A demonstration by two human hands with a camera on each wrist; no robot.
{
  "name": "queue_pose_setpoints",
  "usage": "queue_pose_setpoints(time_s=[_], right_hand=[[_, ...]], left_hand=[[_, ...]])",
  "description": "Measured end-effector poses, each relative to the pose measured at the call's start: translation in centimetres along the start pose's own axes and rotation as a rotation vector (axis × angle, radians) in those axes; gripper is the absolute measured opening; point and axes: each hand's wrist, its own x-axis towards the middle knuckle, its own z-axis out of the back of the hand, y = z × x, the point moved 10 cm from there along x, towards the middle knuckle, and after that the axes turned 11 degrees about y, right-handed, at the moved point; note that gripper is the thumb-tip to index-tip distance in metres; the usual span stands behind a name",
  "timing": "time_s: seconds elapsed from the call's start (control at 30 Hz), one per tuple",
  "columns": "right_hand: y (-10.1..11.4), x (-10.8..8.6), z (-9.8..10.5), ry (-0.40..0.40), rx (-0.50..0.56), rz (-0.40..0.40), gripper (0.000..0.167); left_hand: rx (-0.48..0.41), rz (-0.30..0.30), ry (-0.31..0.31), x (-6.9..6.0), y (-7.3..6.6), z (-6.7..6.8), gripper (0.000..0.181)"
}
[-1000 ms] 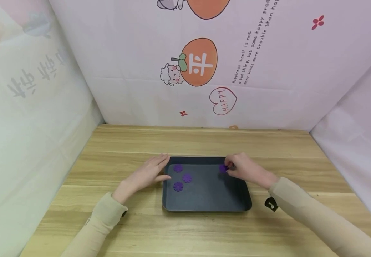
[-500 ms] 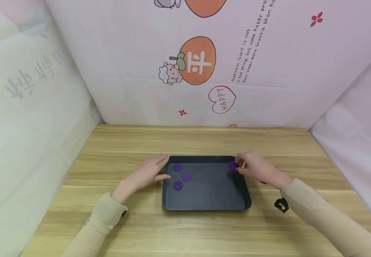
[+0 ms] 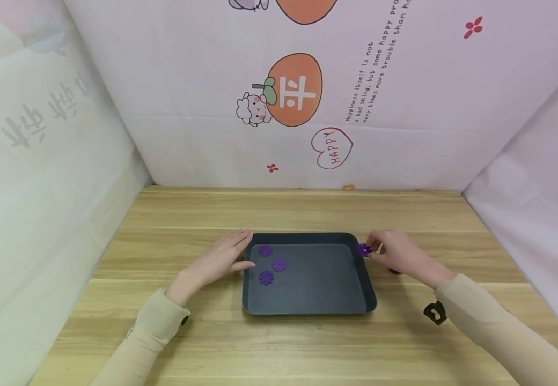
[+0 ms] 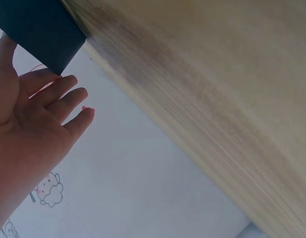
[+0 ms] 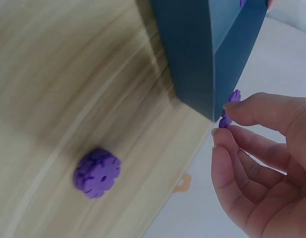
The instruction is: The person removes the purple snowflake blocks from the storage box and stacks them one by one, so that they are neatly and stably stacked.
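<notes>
In the head view, my right hand [image 3: 397, 254] pinches a purple notched plastic disc [image 3: 364, 250] between thumb and fingers. It is at the far right corner of a dark tray [image 3: 317, 284], by the rim. The right wrist view shows the pinched disc [image 5: 235, 96] edge-on, partly covered by the thumb. My left hand [image 3: 221, 257] rests at the tray's left side, fingers extended along the far left corner and thumb over the rim. Inside the tray's left part lie three more purple discs, one far [image 3: 265, 250], one middle [image 3: 279, 265] and one nearer [image 3: 266, 277].
On the wooden table [image 3: 308, 348], a small stack of purple discs [image 5: 97, 173] stands right of the tray, mostly hidden by my right hand in the head view. White printed cloth [image 3: 187, 107] encloses the table at the back and both sides.
My right hand has moved right with the pinched disc, from over the tray's far right area to its right rim. The left hand and the three discs in the tray stay put.
</notes>
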Motion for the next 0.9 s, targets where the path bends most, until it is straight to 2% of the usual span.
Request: queue_pose_setpoints(time_s=[0.17,0.6,0.9], right_hand=[[-0.9,-0.7,-0.1,0.0,0.005,-0.029,0.01],[-3.7,-2.8,0.1,-0.062,0.004,-0.053,0.012],[-4.9,-3.5,-0.2,-0.07,-0.02,-0.075,0.014]], left_hand=[[0.012,0.0,-0.001,-0.1,0.0,0.0,0.072],[0.024,-0.008,-0.007,0.2,0.2,-0.3,0.073],[0.014,-0.006,-0.005,0.1,0.2,-0.3,0.074]])
